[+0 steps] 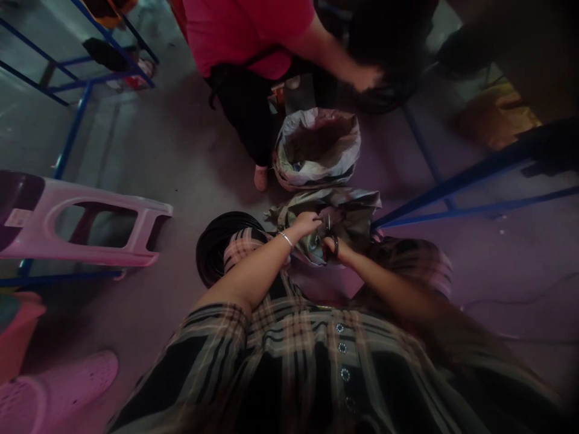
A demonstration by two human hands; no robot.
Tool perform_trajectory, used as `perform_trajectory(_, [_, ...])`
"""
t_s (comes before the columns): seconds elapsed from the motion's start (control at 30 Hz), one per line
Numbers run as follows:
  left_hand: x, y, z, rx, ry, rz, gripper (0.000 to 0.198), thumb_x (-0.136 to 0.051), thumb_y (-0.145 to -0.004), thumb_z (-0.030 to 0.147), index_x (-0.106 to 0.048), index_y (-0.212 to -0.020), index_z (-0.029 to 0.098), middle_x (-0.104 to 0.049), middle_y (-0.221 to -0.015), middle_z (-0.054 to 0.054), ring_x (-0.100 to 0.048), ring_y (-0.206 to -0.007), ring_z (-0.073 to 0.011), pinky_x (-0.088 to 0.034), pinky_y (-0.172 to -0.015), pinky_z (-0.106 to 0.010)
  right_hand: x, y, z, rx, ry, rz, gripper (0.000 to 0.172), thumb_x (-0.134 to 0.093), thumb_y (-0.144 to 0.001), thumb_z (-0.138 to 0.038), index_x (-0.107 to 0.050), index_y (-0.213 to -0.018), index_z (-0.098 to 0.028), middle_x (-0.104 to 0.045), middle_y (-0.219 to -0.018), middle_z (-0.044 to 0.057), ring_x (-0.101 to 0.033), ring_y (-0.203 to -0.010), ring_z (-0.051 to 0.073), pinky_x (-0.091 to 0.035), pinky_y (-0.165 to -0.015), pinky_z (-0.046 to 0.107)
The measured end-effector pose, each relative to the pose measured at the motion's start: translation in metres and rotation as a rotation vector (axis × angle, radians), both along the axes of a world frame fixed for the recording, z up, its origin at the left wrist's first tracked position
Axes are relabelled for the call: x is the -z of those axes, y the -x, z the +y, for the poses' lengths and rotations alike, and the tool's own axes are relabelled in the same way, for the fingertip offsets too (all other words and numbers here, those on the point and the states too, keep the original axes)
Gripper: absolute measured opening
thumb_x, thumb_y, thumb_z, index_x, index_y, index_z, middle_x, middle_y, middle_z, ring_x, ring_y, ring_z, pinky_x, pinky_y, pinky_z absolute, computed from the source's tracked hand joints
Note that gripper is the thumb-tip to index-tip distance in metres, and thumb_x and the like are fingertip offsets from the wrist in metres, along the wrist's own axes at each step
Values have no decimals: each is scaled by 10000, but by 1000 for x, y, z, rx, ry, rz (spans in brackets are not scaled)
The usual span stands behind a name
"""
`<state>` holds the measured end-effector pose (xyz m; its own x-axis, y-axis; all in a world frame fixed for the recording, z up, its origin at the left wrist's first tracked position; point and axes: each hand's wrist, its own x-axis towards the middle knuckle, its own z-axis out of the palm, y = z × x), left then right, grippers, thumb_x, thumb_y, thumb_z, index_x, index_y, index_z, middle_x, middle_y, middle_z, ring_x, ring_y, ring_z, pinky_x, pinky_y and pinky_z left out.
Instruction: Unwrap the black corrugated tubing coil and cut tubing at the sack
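Just right of the middle of my head view, a crumpled grey-green sack (357, 211) lies between the wearer's knees, its underside hidden from me. The left hand (309, 223), silver bangle (286, 239) at the wrist, is over the sack with fingers curled; something small and dark shows at the fingertips, but I cannot tell whether they pinch it. The right hand (332, 244), below a dark band (335, 245), is beside the sack's near folds. Its fingers are too dim and covered for me to say whether they are spread or closed.

At twelve to one o'clock, just beyond, stands an open whitish bag (350, 160); its shadowed inside is hard to make out. Farther out at twelve, a co-worker in a red top (244, 36) is cut off by the upper edge, and that person's outstretched hand (367, 78) blurs into a dark shape. A black coil (210, 256) sits at eight o'clock, partly behind the plaid knee (244, 244). At nine, a pale pink stool (102, 247) runs out of view. Around eight, near the corner, a pink clog (85, 374) is cropped.
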<state>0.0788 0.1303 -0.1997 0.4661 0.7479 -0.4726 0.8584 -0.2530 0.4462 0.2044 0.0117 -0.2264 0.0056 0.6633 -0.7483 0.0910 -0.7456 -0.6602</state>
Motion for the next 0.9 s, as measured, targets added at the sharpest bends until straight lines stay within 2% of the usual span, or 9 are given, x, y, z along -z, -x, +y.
perform_trajectory(0.1, [2,0,1,-2,-11,2,348,-581,-965,288,-801,-1200,156,-789,-1178,-100,-701,-1029,-202,-484,-834,-238,2,-1,1,-54,33,2,89,-558,-836,-273,-561,-788,-197,-610,-580,20,-563,-506,155,-321,-419,215])
perform_trajectory(0.33, [1,1,1,29,-4,-10,319,-585,-964,302,-823,-1115,152,-798,-1048,-83,-688,-916,-190,-463,-772,-247,7,-4,3,-101,-32,-23,94,-588,-836,-283,-570,-830,-191,-612,-585,13,-551,-534,143,-364,-464,211])
perform_trajectory(0.5, [-3,1,2,42,-1,24,343,-562,-977,296,-817,-1135,129,-795,-1035,-92,-670,-875,-179,-439,-732,-252,1,-3,6,-124,-31,-72,48,-593,-793,-235,-566,-783,-196,-600,-573,4,-548,-548,147,-430,-519,226])
perform_trajectory(0.73, [-2,6,-2,54,-9,6,295,-570,-954,279,-831,-1018,158,-777,-919,-50,-630,-807,-159,-410,-701,-244,-9,-4,4,-139,-41,-27,105,-609,-768,-224,-514,-728,-208,-584,-557,-5,-526,-505,130,-399,-487,217])
perform_trajectory(0.9, [-1,10,-10,25,14,6,291,-566,-949,280,-827,-983,156,-750,-846,-39,-603,-771,-155,-395,-682,-247,-9,-2,-5,-154,-69,27,153,-555,-768,-235,-512,-625,-202,-569,-515,9,-554,-463,146,-390,-449,227])
